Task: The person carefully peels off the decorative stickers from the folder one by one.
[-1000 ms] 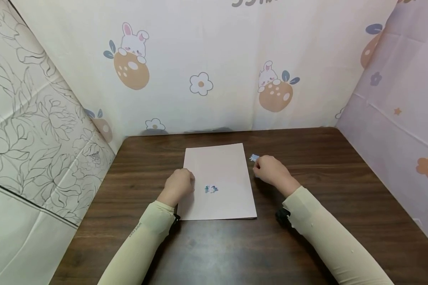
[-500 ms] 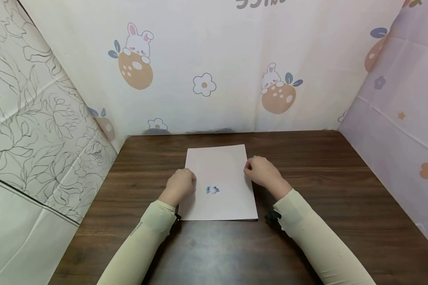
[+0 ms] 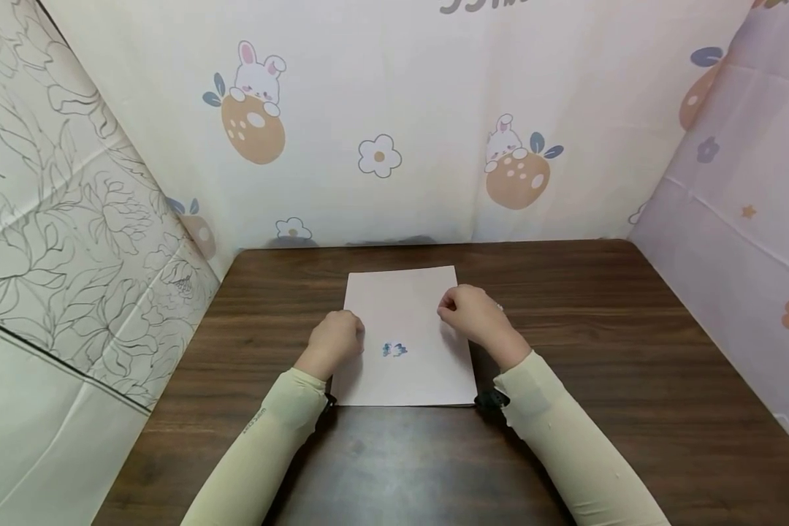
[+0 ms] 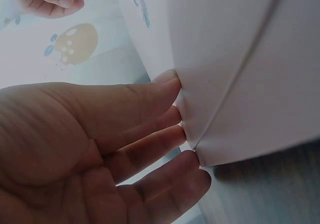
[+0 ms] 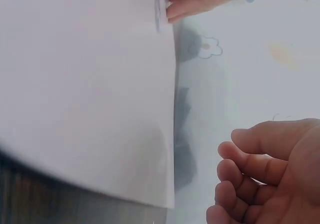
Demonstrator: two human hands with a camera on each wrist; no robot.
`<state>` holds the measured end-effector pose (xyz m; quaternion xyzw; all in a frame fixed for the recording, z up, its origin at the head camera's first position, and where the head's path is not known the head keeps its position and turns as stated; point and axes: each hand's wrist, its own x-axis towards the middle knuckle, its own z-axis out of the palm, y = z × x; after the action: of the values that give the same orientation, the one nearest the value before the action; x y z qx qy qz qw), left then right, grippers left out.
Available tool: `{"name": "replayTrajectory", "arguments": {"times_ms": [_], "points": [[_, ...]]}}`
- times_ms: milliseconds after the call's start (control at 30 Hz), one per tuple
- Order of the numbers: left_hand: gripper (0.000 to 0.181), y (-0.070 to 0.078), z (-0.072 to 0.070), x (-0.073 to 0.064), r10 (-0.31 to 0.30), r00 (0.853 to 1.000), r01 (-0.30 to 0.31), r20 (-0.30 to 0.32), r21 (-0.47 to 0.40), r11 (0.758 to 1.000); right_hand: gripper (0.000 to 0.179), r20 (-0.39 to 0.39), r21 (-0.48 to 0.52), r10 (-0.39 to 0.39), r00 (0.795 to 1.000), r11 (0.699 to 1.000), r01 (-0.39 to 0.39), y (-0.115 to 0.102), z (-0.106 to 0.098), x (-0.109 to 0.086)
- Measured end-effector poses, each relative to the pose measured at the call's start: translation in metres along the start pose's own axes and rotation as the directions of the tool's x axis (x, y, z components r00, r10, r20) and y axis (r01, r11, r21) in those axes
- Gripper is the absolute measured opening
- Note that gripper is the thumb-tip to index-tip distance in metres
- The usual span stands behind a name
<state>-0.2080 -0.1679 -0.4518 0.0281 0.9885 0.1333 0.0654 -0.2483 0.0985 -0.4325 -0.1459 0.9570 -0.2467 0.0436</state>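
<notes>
A white sheet or pad of paper [image 3: 401,307] lies on the dark wooden table, with two small blue shapes [image 3: 395,350] on it. My left hand [image 3: 334,342] rests at its left edge. In the left wrist view the thumb [image 4: 167,83] and fingertips touch the white surface, only slightly bent. Over the paper's right edge, my right hand [image 3: 475,315] hovers with loosely curled fingers. The right wrist view shows nothing between its thumb [image 5: 250,139] and fingers. A tiny pale bit [image 3: 499,307] shows just behind the right hand.
The dark brown table [image 3: 598,351] extends around the paper on every side. Behind it hangs a pale curtain [image 3: 421,88] with rabbit and flower prints. Similar patterned cloths [image 3: 749,161] stand at the left and right sides.
My right hand has moved left from beside the paper to over its right edge. The light-blue piece near it is now hidden. My left hand keeps its place.
</notes>
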Motion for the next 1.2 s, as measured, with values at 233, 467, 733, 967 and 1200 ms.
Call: {"name": "replayTrajectory", "arguments": {"times_ms": [233,467,733,967,1200], "points": [[0.034,0.0,0.0,0.0,-0.001,1.0,0.001,-0.001,0.005,1.0,0.014,0.007,0.001,-0.059,0.998,0.998,0.059,-0.007,0.005,0.0],[0.036,0.0,0.003,0.0,-0.014,1.0,0.014,-0.001,-0.004,1.0,0.011,0.029,0.013,-0.084,0.996,0.996,0.083,-0.016,0.011,-0.001],[0.035,0.0,0.001,0.0,-0.008,1.0,0.008,0.0,0.0,1.0,0.005,0.061,0.063,-0.124,0.99,0.991,0.12,-0.029,0.022,-0.001],[0.035,-0.001,0.002,0.0,-0.011,1.0,0.011,0.007,0.001,1.0,0.004,0.095,0.092,-0.135,0.986,0.988,0.126,-0.037,0.037,-0.002],[0.034,0.0,0.003,0.0,-0.013,1.0,0.013,0.007,0.004,1.0,0.005,0.091,0.09,-0.115,0.989,0.99,0.107,-0.044,0.047,-0.001]]}}
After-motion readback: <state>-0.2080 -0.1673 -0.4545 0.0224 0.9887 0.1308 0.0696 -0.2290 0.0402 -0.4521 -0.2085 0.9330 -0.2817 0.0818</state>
